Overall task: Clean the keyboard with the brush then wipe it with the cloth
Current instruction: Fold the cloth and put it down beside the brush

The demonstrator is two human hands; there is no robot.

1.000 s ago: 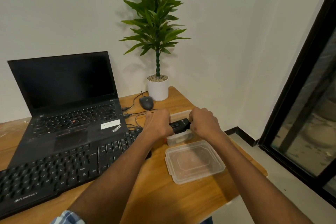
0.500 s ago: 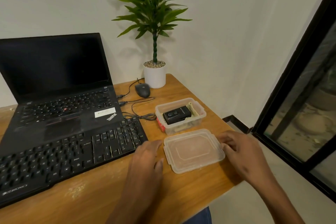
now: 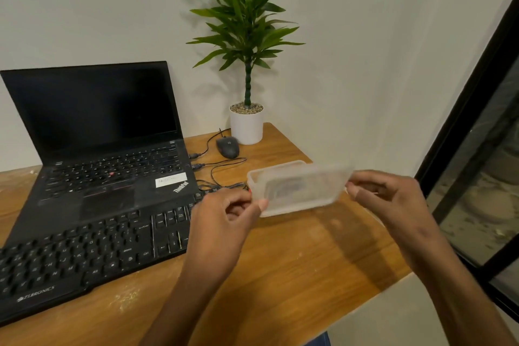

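A black external keyboard [image 3: 84, 255] lies along the desk's front left. My left hand [image 3: 224, 222] pinches the left edge of a clear plastic lid [image 3: 297, 188], and my right hand [image 3: 390, 199] pinches its right edge. The lid is lifted off the desk and tilted, blurred by motion. It hides most of the clear plastic box [image 3: 283, 165] behind it, of which only the far rim shows. The box's contents are out of sight. No brush or cloth is visible.
An open black laptop [image 3: 98, 149] stands behind the keyboard. A mouse [image 3: 227, 147] with loose cables [image 3: 219, 168] and a white potted plant [image 3: 247, 126] sit at the back. The wooden desk [image 3: 295, 267] ends at right near a dark window frame [image 3: 471, 126].
Both hands left the box, moved to the lid lying on the desk, took it by its edges and raised it in front of the box.
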